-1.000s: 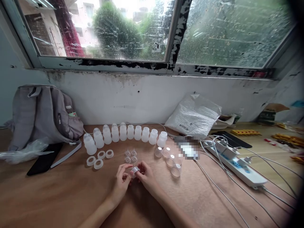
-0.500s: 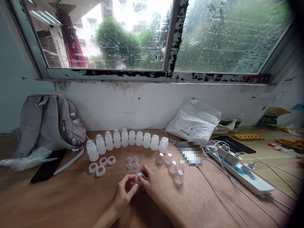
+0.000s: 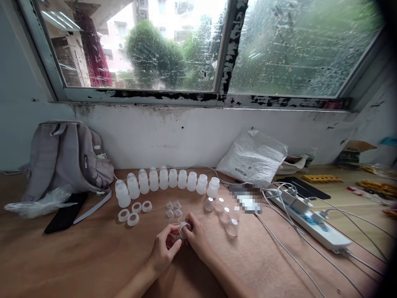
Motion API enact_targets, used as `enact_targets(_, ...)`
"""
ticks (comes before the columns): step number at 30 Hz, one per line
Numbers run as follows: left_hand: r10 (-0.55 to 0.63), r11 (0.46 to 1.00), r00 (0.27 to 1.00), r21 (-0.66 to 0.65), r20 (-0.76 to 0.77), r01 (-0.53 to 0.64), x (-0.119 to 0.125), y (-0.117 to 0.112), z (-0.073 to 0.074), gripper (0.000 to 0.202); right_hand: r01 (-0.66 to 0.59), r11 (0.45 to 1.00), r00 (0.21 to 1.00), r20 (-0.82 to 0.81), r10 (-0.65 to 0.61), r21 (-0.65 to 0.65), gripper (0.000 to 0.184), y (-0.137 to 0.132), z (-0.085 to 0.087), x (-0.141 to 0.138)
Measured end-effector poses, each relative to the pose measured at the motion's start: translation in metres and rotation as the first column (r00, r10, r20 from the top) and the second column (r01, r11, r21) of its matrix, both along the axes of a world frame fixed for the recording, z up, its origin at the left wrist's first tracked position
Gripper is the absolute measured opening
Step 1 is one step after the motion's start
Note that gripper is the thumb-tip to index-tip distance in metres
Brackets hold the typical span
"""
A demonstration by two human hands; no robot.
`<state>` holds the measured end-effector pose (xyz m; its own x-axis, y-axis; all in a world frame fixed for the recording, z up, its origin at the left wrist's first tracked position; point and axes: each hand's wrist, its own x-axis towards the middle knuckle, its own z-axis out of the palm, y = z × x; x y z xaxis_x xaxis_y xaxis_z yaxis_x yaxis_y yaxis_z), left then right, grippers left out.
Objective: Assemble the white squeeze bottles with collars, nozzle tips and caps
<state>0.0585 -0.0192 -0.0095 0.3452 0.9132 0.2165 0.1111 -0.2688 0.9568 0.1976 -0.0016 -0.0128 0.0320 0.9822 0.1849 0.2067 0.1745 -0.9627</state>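
Note:
Near the front of the table, my right hand (image 3: 196, 238) pinches a translucent bottle collar ring (image 3: 185, 230) between thumb and fingers. My left hand (image 3: 164, 247) is curled against the ring's left side, its index finger close to the rim; what lies between its fingers is too small and hidden to name. Just beyond the hands are several clear bottle nipples (image 3: 173, 208). More loose collar rings (image 3: 133, 219) rest to the left, and several clear dome caps (image 3: 231, 227) to the right. An arc of frosted baby bottles (image 3: 153, 180) stands behind; those on the left have covered tops, those on the right open necks.
A grey backpack (image 3: 68, 159), a crumpled plastic bag (image 3: 40, 203) and a black flat item (image 3: 65, 215) occupy the left. At right lie a silver padded bag (image 3: 252, 157), a blurred-out device (image 3: 248, 200) with its cable, and a white power strip (image 3: 322, 231) with trailing cords.
The ring has turned so its opening faces more toward me, and both hands have shifted slightly. The view has moved a little; the bottles and loose parts stay in place.

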Motion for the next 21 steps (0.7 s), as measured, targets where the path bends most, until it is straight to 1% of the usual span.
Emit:
enact_targets(3,0.010,1.000,1.000,-0.027,0.017,-0.009,0.001,0.003,-0.002,0.023,0.011,1.000,1.000,0.025,-0.011,-0.002,0.013,0.001,-0.003,0.000)
enact_targets(7,0.094,0.993,0.995,-0.080,0.025,-0.092,0.001,0.006,-0.007,0.030,0.056,0.996,0.994,0.086,-0.061,0.064,0.011,0.000,-0.006,-0.002)
enact_targets(10,0.061,0.995,0.998,-0.083,0.015,-0.060,-0.001,0.008,-0.007,0.040,0.041,0.995,0.995,0.091,-0.049,0.093,0.006,-0.002,-0.008,-0.004)
enact_targets(14,0.036,0.998,0.999,-0.060,-0.002,-0.036,-0.003,0.011,-0.006,0.039,-0.005,0.997,0.996,0.089,-0.002,0.079,0.011,-0.005,-0.007,-0.004)
enact_targets(17,0.062,0.993,0.998,-0.105,0.012,-0.061,-0.003,0.013,-0.007,0.040,-0.028,0.999,0.998,0.055,0.026,0.044,0.009,-0.006,-0.004,-0.004)
enact_targets(19,0.085,0.987,0.996,-0.137,0.034,-0.079,-0.004,0.014,-0.009,0.042,-0.035,0.999,0.999,0.034,0.034,0.022,0.012,-0.007,-0.003,-0.004)
enact_targets(21,0.090,0.983,0.994,-0.165,0.060,-0.079,-0.004,0.015,-0.009,0.042,-0.032,0.999,0.999,0.039,0.031,0.028,0.015,-0.007,-0.002,-0.004)
